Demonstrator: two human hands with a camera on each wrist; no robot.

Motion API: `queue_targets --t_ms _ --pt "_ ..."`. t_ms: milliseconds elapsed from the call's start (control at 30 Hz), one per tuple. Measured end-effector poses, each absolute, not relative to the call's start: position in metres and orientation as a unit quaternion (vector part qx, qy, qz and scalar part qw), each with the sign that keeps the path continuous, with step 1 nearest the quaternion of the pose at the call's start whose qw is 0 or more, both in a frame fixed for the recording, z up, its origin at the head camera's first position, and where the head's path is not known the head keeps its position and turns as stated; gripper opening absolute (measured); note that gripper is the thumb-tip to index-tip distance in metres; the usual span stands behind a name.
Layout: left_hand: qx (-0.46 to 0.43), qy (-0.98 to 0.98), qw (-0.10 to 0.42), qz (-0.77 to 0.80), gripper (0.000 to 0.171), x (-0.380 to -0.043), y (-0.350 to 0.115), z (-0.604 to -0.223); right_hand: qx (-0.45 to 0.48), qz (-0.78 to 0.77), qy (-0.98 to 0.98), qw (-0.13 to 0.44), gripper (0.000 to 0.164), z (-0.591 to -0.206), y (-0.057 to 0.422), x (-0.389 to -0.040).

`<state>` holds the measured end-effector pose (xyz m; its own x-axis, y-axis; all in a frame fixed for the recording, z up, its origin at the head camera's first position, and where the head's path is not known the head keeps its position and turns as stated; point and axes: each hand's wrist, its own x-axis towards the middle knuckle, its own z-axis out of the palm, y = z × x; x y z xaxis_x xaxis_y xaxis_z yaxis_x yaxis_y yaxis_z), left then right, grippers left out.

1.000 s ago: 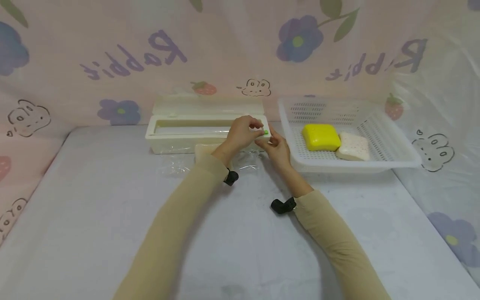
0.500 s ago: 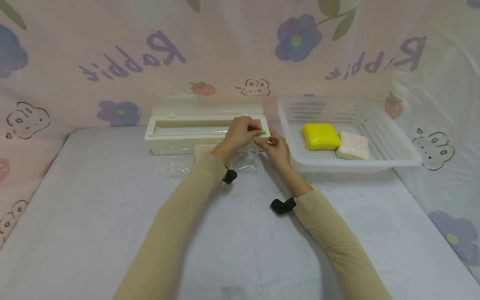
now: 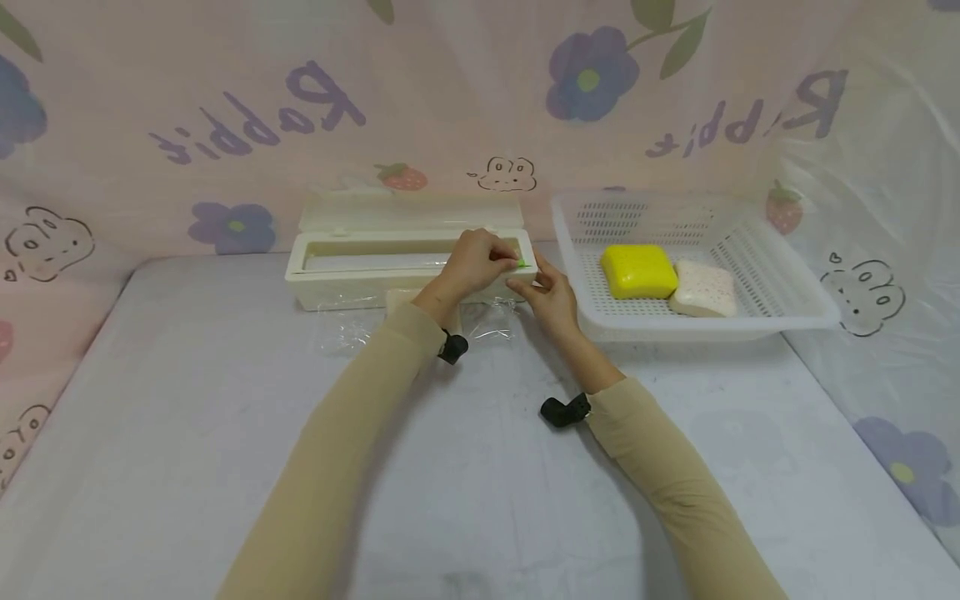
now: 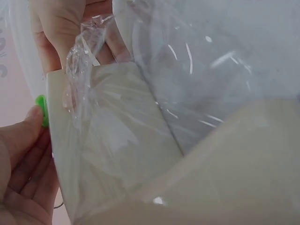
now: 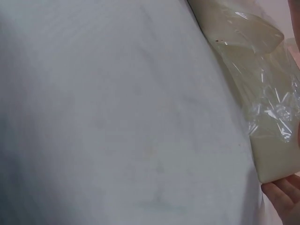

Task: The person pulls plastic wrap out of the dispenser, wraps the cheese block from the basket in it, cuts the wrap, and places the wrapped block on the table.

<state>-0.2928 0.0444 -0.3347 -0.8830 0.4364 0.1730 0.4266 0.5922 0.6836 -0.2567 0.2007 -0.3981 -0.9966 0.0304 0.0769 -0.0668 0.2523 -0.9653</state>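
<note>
A long cream cling film dispenser [image 3: 337, 293] stands at the back of the table with its lid [image 3: 412, 212] raised. My left hand [image 3: 474, 262] pinches a small green slide cutter [image 4: 43, 110] on the dispenser's top front edge, near its right end. My right hand [image 3: 555, 304] grips that right end, thumb at the front. Clear cling film [image 4: 117, 108] drapes down the dispenser's front onto the table. A beige block-like piece [image 3: 397, 298] lies against the front, partly hidden by my left wrist; its kind is unclear.
To the right of the dispenser stands a white perforated basket [image 3: 712, 329]. It holds a glossy yellow block [image 3: 639, 272] and a speckled whitish block [image 3: 703, 289]. A patterned curtain [image 3: 450, 100] hangs behind the white table [image 3: 480, 483].
My left hand has slid slightly left along the dispenser's edge with the green slide cutter. The right hand keeps its hold on the right end. The head view has shifted a little.
</note>
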Motion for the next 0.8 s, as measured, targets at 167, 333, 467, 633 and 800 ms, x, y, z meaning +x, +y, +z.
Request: queue_targets --t_ms 167,333,467,633,800 --pt "0.253 0.889 -0.001 0.381 0.016 -0.293 0.041 -0.335 0.010 0.609 -0.792 0.045 0.071 -0.397 0.201 -0.256" --pt "0.253 0.885 0.000 0.390 0.016 -0.292 0.036 -0.336 0.001 0.601 -0.799 0.039 0.073 -0.399 0.200 -0.257" --pt "0.247 0.885 0.005 0.395 0.015 -0.291 0.029 -0.337 0.010 0.603 -0.796 0.039 0.072 -0.400 0.197 -0.256" --pt "0.242 0.881 0.014 0.406 0.014 -0.291 0.016 -0.333 0.015 0.608 -0.792 0.043 0.071 -0.392 0.195 -0.253" --pt "0.248 0.875 0.026 0.414 0.016 -0.291 -0.001 -0.333 0.016 0.610 -0.790 0.056 0.070 -0.401 0.200 -0.258"
